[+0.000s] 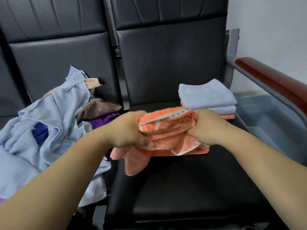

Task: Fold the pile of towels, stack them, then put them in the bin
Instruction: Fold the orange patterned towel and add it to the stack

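An orange towel [167, 135], bunched and partly folded, hangs just above the black seat [182, 188]. My left hand [127, 130] grips its left end and my right hand [207, 127] grips its right end; a loose flap droops below my left hand. Behind it on the same seat sits a stack of folded towels [206, 95]: two light blue ones on top of an orange one. A heap of unfolded towels [49, 123], mostly light blue with brown, purple and peach pieces, covers the seat to the left. A grey bin [269, 117] stands on the floor at the right.
The black seats form a row with tall backrests [166, 55]. A red-brown wooden armrest [275, 83] on a grey metal frame runs along the right side, between the seat and the bin. A pale wall lies beyond it.
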A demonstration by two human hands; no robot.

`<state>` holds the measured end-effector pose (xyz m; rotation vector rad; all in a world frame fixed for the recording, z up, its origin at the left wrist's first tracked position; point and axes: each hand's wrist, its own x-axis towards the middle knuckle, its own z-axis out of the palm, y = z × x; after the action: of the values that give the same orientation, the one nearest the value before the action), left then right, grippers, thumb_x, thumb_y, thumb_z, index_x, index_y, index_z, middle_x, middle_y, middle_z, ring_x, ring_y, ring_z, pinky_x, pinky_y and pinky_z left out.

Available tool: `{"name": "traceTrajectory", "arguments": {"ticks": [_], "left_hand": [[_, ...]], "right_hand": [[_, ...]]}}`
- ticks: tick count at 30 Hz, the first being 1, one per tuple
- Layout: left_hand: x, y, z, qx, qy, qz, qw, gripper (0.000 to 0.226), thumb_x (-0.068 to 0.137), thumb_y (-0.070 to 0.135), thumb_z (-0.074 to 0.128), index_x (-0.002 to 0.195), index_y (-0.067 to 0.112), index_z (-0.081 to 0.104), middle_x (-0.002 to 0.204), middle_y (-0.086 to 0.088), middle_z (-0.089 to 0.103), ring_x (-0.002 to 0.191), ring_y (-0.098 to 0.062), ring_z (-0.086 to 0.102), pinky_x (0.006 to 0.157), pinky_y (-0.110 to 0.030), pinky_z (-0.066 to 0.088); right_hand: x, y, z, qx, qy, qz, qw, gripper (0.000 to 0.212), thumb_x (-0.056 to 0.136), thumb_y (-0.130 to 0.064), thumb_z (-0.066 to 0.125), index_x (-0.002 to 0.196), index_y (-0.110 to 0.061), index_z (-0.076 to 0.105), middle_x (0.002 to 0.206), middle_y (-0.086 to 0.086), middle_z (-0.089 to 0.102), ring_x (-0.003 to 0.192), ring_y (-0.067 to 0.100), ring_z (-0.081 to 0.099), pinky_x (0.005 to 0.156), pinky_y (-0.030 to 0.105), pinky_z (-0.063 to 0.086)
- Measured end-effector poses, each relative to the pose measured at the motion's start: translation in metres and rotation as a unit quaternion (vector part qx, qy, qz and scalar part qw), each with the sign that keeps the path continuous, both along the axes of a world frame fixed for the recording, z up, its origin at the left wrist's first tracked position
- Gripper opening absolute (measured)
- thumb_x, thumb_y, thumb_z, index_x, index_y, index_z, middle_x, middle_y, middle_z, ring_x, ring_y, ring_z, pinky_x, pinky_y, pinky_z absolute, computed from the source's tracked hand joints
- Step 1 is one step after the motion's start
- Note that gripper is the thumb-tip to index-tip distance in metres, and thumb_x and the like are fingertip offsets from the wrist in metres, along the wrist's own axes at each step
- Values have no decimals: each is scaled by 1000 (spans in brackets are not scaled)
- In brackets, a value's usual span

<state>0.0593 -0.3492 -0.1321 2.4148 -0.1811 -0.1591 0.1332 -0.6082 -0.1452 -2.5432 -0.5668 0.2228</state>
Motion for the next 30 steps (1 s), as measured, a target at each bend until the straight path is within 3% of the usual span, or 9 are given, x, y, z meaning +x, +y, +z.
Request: {"name": "traceTrajectory", "arguments": {"ticks": [3,8,11,15,17,19,22,26,30], "left_hand": [[2,0,-2,189,-45,41,980,18,72,25,82,81,24,67,81,5,71,82,-19,69,78,-39,55],[7,15,-5,-171,-72,151,971,27,75,20,75,102,23,79,99,4,79,101,-16,74,94,-45,57],[8,8,-4,-342,-86,153,923,31,87,-4,68,112,13,75,112,-12,77,109,-29,72,94,-45,56],[5,0,-4,-376,-44,82,922,42,79,1,76,119,7,71,118,-17,73,111,-34,70,93,-42,57],[1,2,-1,-284,-9,35,958,49,72,2,87,119,11,72,114,-12,76,107,-29,73,93,-40,59],[0,1,3,-34,-20,23,999,44,67,18,93,106,25,73,98,7,78,93,-12,74,86,-30,60],[3,2,2,185,-75,66,978,22,76,37,78,95,28,72,88,10,74,86,-13,70,81,-34,56],[5,20,-4,-83,-85,156,981,24,81,18,79,104,25,78,99,6,79,100,-13,74,91,-37,58],[3,10,-7,-297,-90,139,940,33,87,1,71,118,14,73,115,-9,76,111,-28,71,96,-47,56]], "right_hand": [[4,-5,0,108,89,22,990,10,89,-23,67,92,-18,76,83,5,78,80,30,76,77,48,64],[0,-1,1,331,215,77,916,29,87,-14,82,114,-23,77,112,3,79,103,26,76,98,54,57],[-5,4,2,202,181,81,959,44,70,-30,92,109,-24,74,103,-1,79,93,21,77,83,46,64],[-2,7,-1,1,-1,3,1000,8,83,-25,71,79,-20,66,72,0,70,71,22,67,60,36,51],[5,1,-3,77,12,-39,996,12,86,-22,66,76,-16,67,67,5,68,66,26,66,60,42,55],[10,-3,-4,162,78,-42,983,9,87,-20,66,86,-18,74,74,6,74,70,26,71,66,46,62],[10,-3,-12,249,164,-6,954,16,90,-16,70,101,-24,79,93,4,80,90,27,77,85,52,64],[7,0,-8,309,238,55,919,40,81,-17,88,117,-26,75,113,-1,79,107,20,75,99,48,57],[2,4,-1,32,69,58,995,32,75,-32,87,103,-29,71,92,-4,77,83,17,75,77,44,63]]}}
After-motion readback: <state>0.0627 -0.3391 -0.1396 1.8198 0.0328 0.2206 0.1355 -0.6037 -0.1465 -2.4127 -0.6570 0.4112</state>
